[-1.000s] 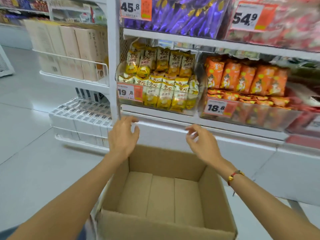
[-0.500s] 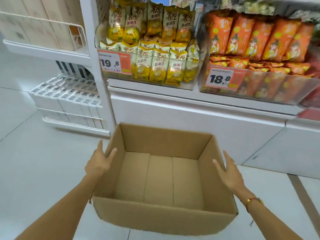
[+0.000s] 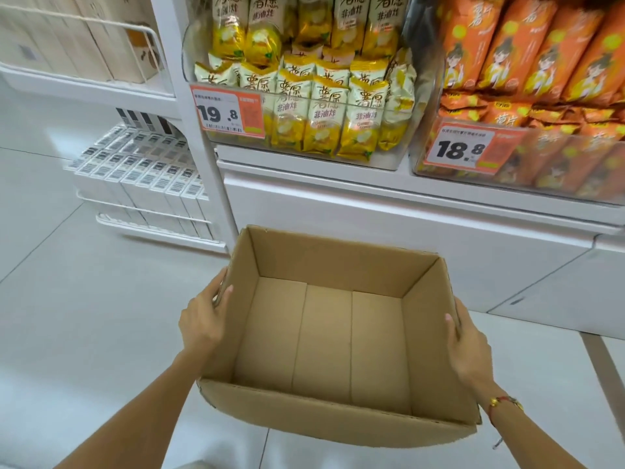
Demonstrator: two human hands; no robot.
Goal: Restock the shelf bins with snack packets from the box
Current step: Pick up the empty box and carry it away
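An open brown cardboard box [image 3: 338,262] sits in front of me, and nothing lies inside it. My left hand [image 3: 203,319] grips its left wall, thumb over the rim. My right hand [image 3: 468,343] grips the right wall the same way. Above, a clear shelf bin [image 3: 399,154] holds several yellow snack packets [image 3: 324,120] behind a 19.8 price tag. Beside it on the right, another clear bin [image 3: 419,164] holds several orange snack packets [image 3: 527,62] behind an 18.8 tag.
A white cabinet front [image 3: 389,225] stands under the bins, right behind the box. To the left, white wire shelves carry rows of white cartons [image 3: 145,177] and beige cartons [image 3: 84,35]. Pale floor tiles [image 3: 84,316] spread to the left.
Both hands came down from the shelf edge to the sides of the box and now grip its walls. The view has tilted down and drawn closer to the box.
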